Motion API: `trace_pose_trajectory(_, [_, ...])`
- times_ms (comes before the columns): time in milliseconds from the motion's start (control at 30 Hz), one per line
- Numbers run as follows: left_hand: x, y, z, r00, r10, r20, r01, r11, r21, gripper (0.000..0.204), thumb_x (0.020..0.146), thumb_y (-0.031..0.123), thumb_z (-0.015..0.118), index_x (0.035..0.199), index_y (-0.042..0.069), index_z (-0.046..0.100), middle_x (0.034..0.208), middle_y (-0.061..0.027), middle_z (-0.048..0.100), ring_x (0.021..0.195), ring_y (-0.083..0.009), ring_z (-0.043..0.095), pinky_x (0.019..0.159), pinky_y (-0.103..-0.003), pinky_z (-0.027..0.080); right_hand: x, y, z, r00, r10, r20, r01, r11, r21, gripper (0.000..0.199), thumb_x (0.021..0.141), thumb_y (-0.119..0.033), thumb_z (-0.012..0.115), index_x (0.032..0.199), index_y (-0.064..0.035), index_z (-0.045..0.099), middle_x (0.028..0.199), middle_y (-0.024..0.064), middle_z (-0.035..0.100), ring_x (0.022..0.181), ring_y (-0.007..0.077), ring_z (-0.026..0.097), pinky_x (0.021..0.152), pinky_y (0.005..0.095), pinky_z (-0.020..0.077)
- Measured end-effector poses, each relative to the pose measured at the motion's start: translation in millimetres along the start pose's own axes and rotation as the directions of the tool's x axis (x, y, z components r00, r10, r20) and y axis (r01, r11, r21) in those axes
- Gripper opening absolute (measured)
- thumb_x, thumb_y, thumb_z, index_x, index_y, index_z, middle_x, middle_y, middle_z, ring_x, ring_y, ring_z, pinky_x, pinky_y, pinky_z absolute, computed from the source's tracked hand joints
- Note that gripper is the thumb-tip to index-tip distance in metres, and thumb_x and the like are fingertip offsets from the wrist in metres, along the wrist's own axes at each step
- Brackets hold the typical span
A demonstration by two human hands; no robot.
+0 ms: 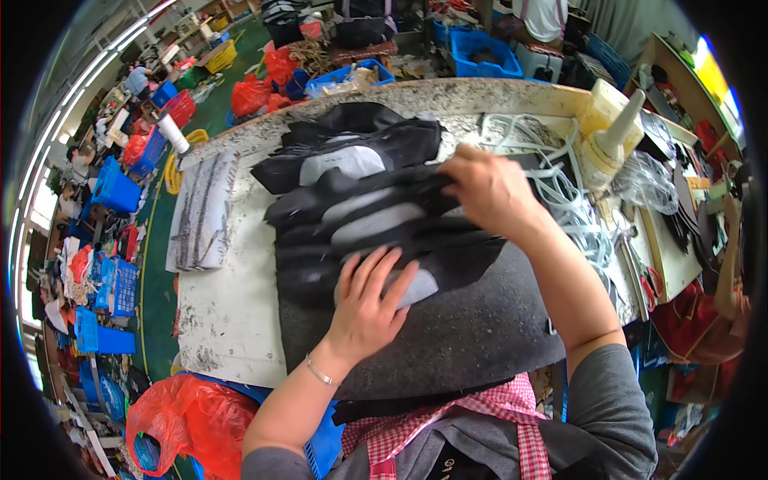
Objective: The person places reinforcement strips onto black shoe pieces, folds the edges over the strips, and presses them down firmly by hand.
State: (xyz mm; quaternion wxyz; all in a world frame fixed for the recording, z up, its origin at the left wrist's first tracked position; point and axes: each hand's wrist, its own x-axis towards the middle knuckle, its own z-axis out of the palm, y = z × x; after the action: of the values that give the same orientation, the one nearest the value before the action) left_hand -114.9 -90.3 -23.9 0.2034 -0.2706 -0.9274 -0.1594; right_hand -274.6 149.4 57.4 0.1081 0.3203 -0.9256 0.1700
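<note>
Several black fabric pieces with pale grey rounded patches lie overlapped in rows on a dark speckled mat. My left hand lies on the nearest piece, fingers spread, partly covering its pale patch. At the right end of the rows, my right hand has its fingers bent and pinched on the edge of a black piece; the fingertips are partly hidden. Just beyond, a further stack of black pieces sits on the worktable, a pale patch showing on its near side.
Folded grey-white material lies at the table's left. Tangled pale strips, a glue bottle and red-handled scissors are on the right. A raised board borders the far edge. Red plastic bags hang at the near left.
</note>
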Motion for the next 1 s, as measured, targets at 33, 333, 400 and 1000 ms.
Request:
trace_pose_trajectory(33, [9, -1, 11, 0.999, 0.036, 0.013, -0.036, 0.999, -0.008, 0.079, 0.080, 0.017, 0.087, 0.155, 0.011, 0.061, 0.158, -0.0178, 0.055, 0.151, -0.0394, 0.049, 0.128, -0.061, 0.032, -5, 9, 2, 0.992, 0.032, -0.123, -0.042, 0.996, -0.074, 0.037, 0.088, -0.013, 0.083, 0.124, -0.0095, 0.076, 0.114, 0.0101, 0.071, 0.114, 0.0328, 0.069, 0.092, 0.0452, 0.0599])
trace_pose_trajectory(333, [15, -9, -8, 0.962, 0.264, -0.062, -0.270, 0.904, -0.331, 0.055, 0.085, 0.028, 0.080, 0.137, 0.012, 0.072, 0.128, -0.0135, 0.071, 0.119, -0.0375, 0.068, 0.106, -0.056, 0.054, -33, 6, 46, 0.844, -0.078, 0.531, -0.086, 0.957, 0.278, 0.051, 0.116, -0.043, 0.051, 0.155, -0.0126, 0.064, 0.159, 0.0110, 0.063, 0.151, 0.0341, 0.054, 0.125, 0.0534, 0.0417])
trace_pose_trajectory(400, [-5, 17, -27, 0.954, 0.296, -0.041, -0.289, 0.882, -0.373, 0.046, 0.087, 0.027, 0.079, 0.130, 0.013, 0.074, 0.120, -0.0100, 0.074, 0.111, -0.0339, 0.072, 0.096, -0.052, 0.058, -52, 20, 62, 0.885, -0.108, 0.453, -0.018, 0.964, 0.265, 0.056, 0.116, -0.043, 0.052, 0.165, -0.0156, 0.053, 0.177, 0.0037, 0.044, 0.166, 0.0290, 0.036, 0.136, 0.0587, 0.0255])
trace_pose_trajectory(1000, [27, 21, -89, 0.415, -0.809, -0.416, 0.124, 0.504, -0.855, 0.040, 0.110, 0.011, 0.067, 0.145, -0.007, 0.061, 0.134, -0.0197, 0.072, 0.126, -0.0299, 0.069, 0.111, -0.045, 0.055, -52, 46, 55, 0.971, 0.239, 0.008, -0.238, 0.960, 0.149, 0.048, 0.092, -0.038, 0.086, 0.130, -0.0111, 0.076, 0.121, 0.0193, 0.077, 0.124, 0.0393, 0.069, 0.106, 0.0485, 0.0560])
